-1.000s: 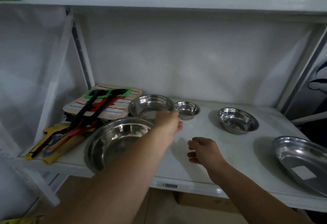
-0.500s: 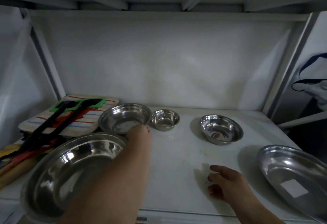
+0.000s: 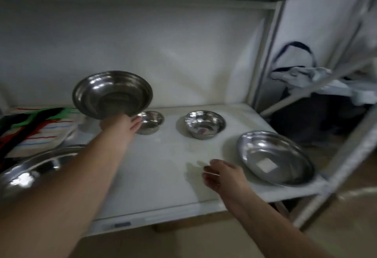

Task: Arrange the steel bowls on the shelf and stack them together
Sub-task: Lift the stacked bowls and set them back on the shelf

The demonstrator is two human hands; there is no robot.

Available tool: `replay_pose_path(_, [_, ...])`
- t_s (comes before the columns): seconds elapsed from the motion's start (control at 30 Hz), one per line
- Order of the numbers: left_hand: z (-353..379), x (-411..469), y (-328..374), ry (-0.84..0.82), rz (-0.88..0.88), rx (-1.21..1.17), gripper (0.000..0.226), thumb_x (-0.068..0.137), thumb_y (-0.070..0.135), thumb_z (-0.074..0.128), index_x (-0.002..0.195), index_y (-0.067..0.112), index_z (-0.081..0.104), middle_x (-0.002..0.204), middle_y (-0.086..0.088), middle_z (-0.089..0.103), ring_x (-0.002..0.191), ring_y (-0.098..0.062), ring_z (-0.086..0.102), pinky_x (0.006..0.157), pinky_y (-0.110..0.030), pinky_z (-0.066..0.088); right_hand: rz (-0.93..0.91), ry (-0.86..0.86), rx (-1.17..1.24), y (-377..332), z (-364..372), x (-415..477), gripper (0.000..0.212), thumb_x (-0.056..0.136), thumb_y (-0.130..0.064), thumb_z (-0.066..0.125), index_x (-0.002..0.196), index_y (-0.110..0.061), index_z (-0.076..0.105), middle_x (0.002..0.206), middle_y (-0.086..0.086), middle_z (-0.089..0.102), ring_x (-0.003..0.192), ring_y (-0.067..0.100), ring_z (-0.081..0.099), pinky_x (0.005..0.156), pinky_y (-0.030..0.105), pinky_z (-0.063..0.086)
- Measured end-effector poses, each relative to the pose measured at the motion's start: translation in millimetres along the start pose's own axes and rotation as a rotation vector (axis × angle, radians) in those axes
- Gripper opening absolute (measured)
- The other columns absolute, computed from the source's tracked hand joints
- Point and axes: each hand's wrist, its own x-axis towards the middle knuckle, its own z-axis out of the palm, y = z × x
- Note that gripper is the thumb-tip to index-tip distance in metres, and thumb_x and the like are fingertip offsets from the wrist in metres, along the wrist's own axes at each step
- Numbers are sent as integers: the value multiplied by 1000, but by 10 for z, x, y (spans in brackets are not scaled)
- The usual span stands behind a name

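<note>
Holding a mid-sized round steel bowl [image 3: 112, 94] by its near rim, the left hand [image 3: 120, 126] has it lifted clear of the white shelf [image 3: 163, 166] and tilted so its hollow faces the camera; the grip is pinched on that rim. The right hand [image 3: 222, 174] hovers low over the shelf front, fingers loosely spread, holding nothing. A small steel bowl [image 3: 151, 122] sits just behind the left hand, a deeper steel bowl [image 3: 205, 124] stands apart to its right, a wide shallow steel dish [image 3: 275, 157] lies at the right edge, and a large steel basin [image 3: 34, 170] at the left. Nesting is best done by levelling the lifted bowl first, then lowering it centred into a wider one, so rims are not struck
</note>
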Motion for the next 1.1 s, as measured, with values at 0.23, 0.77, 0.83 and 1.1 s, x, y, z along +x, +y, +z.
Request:
replay_pose_path(0.23, [317, -674, -551, -207, -166, 49, 32, 104, 11, 36, 127, 6, 58, 64, -11, 76, 63, -20, 72, 59, -32, 63, 47, 366, 399, -128, -677, -156, 22, 92, -19, 71, 90, 0, 59, 58, 13, 57, 43, 18, 51, 47, 28, 49])
replay_pose_path(0.77, [577, -1764, -490, -529, -95, 578, 22, 100, 11, 56, 113, -4, 66, 83, -20, 78, 63, -23, 76, 52, -29, 60, -61, 218, -281, -307, -943, -482, 22, 98, -7, 55, 92, 9, 70, 63, 15, 71, 45, 18, 63, 49, 28, 52])
replay_pose_path(0.83, [528, -1859, -465, -524, -97, 628, 19, 100, 10, 56, 108, -4, 67, 78, -18, 77, 61, -22, 73, 54, -29, 60, -96, 156, -277, -334, -934, -587, 26, 97, -4, 55, 82, 10, 70, 62, 17, 71, 42, 17, 60, 44, 26, 49])
replay_pose_path(1.1, [158, -1874, -478, -314, 6, 769, 23, 98, 24, 55, 117, 11, 57, 93, -12, 64, 74, -24, 62, 61, -33, 54, -121, -68, -295, -412, -883, -877, 32, 101, -6, 52, 77, 7, 68, 63, 14, 66, 49, 18, 54, 46, 26, 46])
